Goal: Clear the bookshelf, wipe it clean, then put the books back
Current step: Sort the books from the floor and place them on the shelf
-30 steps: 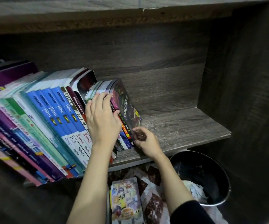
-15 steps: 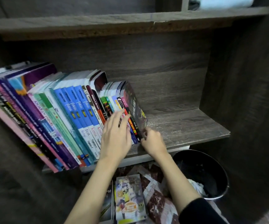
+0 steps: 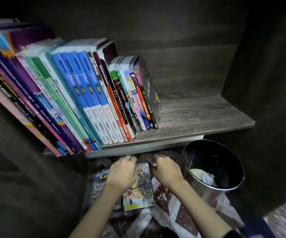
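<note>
A row of books [image 3: 90,93] leans to the left on the grey wooden shelf [image 3: 199,117]; its right part is bare. Below the shelf, a colourful illustrated book [image 3: 139,193] lies on top of a small pile on the floor. My left hand [image 3: 121,172] is over the book's left edge with its fingers curled down. At the book's upper right corner, my right hand [image 3: 167,170] also has curled fingers. Both hands appear to grip this book at its sides.
A grey book with white lettering [image 3: 98,186] lies under the pile to the left. A black round bin [image 3: 224,162] holding crumpled paper stands to the right under the shelf. A patterned red and white cloth [image 3: 173,213] covers the floor. Dark side panels close in on both sides.
Both hands left the small books at the right end of the row and dropped below the shelf to the colourful book on the floor. The view tilted down.
</note>
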